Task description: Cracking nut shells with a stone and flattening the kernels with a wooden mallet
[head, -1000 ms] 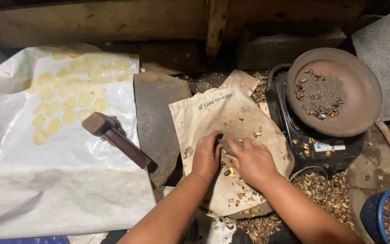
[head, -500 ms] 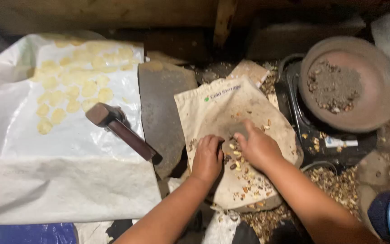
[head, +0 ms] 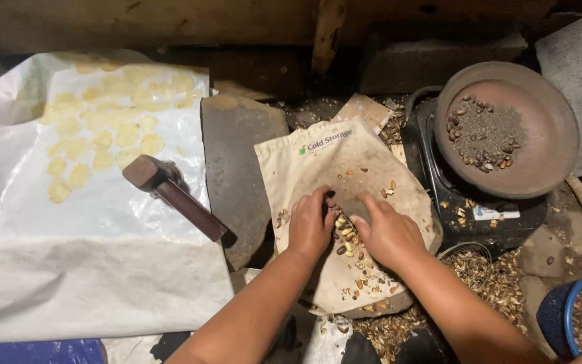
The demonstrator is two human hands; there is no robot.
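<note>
A: Head view, looking straight down. What are the hands at?

B: Both rest on a beige cloth bag (head: 345, 182) spread over a flat stone. The left hand (head: 311, 226) and right hand (head: 389, 236) face each other, fingers curved and narrow, cupped round a small heap of brown and pale nuts (head: 345, 232) between them. They touch the heap rather than pinch any single nut, as far as I can tell

A: And around them?

B: To the left lies a dark stone slab (head: 237, 155), with a wooden mallet (head: 170, 189) resting across its edge and onto a white plastic sheet (head: 102, 269). Flattened yellow discs (head: 102, 128) are laid out on that sheet. To the right a shallow brown bowl (head: 547, 135) holds grit and a few nuts, sitting on a black pan (head: 486, 216). Broken shells (head: 486, 276) litter the ground, and a blue-rimmed bucket (head: 567, 310) shows at the lower right corner

A: How would you handle that heap well?

B: I judge it best to keep both palms low on the cloth and draw the nuts inward together, so none roll off the bag's edge into the shells. Light pressure, fingers close, sweeping rather than grabbing
</note>
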